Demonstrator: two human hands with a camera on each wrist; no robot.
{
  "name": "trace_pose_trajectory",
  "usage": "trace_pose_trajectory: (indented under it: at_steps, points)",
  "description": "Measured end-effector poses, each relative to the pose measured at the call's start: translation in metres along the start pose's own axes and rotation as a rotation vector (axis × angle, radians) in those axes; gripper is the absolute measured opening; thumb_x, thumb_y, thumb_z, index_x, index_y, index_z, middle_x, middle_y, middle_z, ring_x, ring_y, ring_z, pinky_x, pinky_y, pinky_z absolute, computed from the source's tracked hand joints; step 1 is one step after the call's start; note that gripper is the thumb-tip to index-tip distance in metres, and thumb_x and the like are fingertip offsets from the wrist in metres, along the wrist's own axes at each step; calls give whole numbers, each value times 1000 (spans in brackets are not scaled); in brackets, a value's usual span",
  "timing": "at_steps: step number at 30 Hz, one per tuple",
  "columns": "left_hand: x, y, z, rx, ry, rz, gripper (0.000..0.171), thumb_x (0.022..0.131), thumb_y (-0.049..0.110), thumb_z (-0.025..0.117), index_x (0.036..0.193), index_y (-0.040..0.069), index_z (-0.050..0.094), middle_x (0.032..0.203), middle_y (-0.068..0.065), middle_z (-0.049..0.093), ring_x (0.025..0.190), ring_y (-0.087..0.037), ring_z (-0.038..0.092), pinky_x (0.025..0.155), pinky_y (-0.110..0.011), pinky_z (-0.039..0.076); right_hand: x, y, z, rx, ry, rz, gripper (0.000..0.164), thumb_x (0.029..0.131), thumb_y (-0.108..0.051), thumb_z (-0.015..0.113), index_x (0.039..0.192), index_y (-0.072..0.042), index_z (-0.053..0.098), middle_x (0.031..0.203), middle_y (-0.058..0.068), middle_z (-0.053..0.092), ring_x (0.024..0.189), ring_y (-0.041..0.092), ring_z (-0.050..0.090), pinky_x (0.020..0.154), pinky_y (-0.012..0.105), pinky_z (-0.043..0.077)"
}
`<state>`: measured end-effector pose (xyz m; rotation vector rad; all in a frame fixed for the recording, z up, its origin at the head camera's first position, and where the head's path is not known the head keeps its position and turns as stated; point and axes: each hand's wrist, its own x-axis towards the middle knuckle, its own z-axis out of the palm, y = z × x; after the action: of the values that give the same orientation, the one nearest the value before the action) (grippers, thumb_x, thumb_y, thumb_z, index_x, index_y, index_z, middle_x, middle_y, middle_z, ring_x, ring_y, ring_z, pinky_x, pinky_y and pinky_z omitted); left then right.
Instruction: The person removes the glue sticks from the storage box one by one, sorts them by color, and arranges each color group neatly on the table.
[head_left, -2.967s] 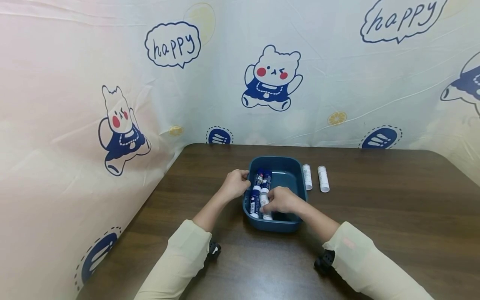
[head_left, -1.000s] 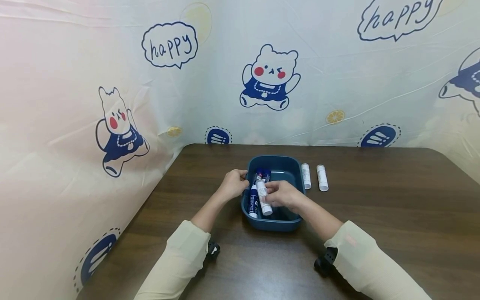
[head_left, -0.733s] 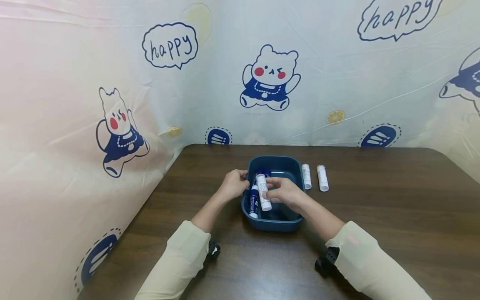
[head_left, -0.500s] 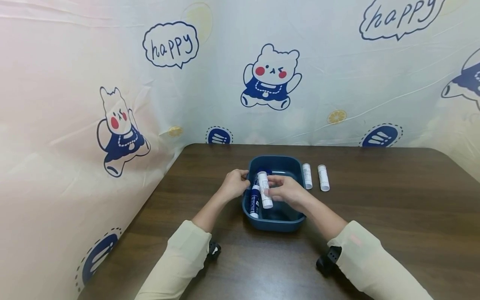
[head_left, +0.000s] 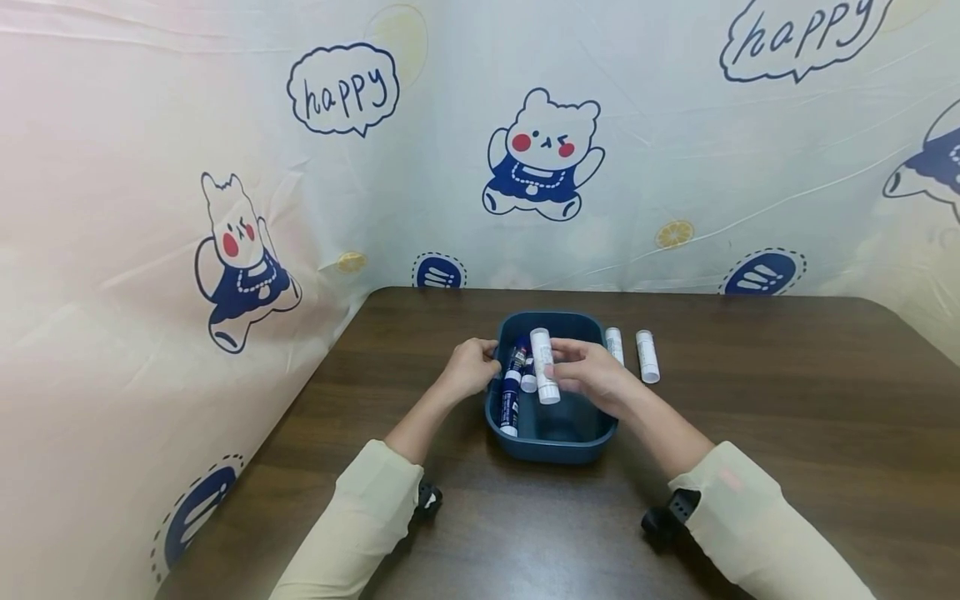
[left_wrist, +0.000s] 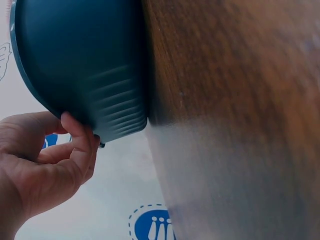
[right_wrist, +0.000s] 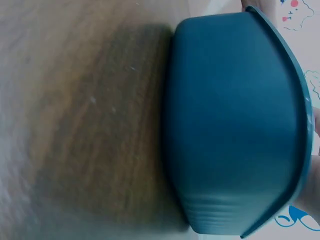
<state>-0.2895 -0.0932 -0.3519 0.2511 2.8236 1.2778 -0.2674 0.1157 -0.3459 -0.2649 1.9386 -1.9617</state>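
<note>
A dark blue plastic bin (head_left: 551, 452) stands on the table. At its left rim, my left hand (head_left: 468, 368) grips the edge; the left wrist view shows the hand's fingers (left_wrist: 80, 140) on the rim. My right hand (head_left: 596, 377) pinches a white glue stick (head_left: 545, 367) and holds it over the bin, tilted slightly. Below, along the bin's left side, lie blue glue sticks with white ends: one in front (head_left: 509, 408), one behind (head_left: 516, 358), and another (head_left: 528, 383) partly hidden by the held one. The right wrist view shows mostly the bin's outer wall (right_wrist: 230, 120).
Right of the bin, two white glue sticks lie on the brown wooden table (head_left: 787, 417): one (head_left: 614, 342) near the rim and partly behind my right hand, the other (head_left: 647, 357) farther right. A printed curtain (head_left: 450, 167) hangs behind the table.
The white glue stick lay inside the bin's front left part; my right hand has lifted it up, away and to the right. My left hand has stayed at the rim.
</note>
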Motion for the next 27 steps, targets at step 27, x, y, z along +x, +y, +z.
trace_pose_trajectory:
  at_steps: [27]
  points:
    - [0,-1,0,-6,-2,-12,45,88,1,52,132,-4,47,104,-13,59,64,-14,56,49,-24,48,-19,-21,-62,29,83,-37,66,89,-7,58,145,0,22,142,21,28,119,33,39,99,41,34]
